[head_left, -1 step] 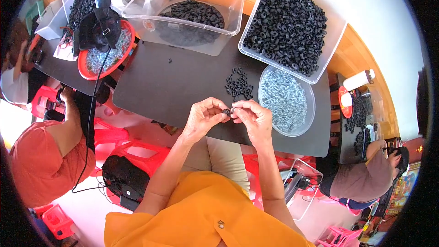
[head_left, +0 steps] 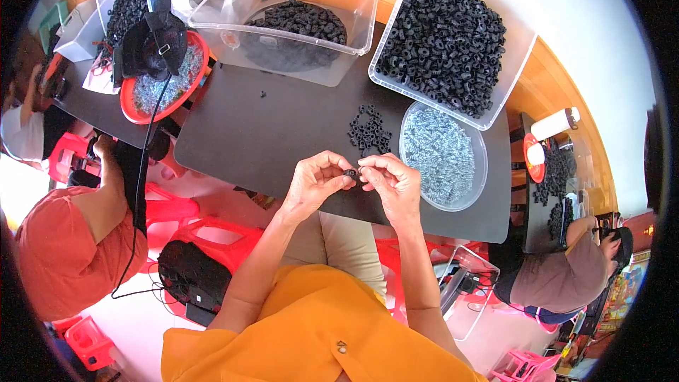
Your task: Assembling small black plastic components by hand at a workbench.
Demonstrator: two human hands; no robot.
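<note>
Above the near edge of the dark table, my left hand (head_left: 318, 182) pinches a small round black plastic part (head_left: 349, 173) between thumb and fingertips. My right hand (head_left: 391, 182) is beside it, thumb and forefinger closed together close to the part. Whatever those right fingertips hold, if anything, is too small to make out. Just beyond the hands lies a loose pile of small black ring-like parts (head_left: 369, 129). To the right of that pile stands a round clear tub (head_left: 483, 170) full of small shiny metal pieces that look like screws.
A large clear bin (head_left: 520, 64) of black parts stands at the back right, overlapping the tub. Another clear bin (head_left: 353, 56) with black parts is at the back. A red tray (head_left: 127, 102) sits at left. Co-workers (head_left: 78, 240) sit on both sides.
The black part in my left fingertips has turned slightly and shows more of its face. Both hands stay in nearly the same place.
</note>
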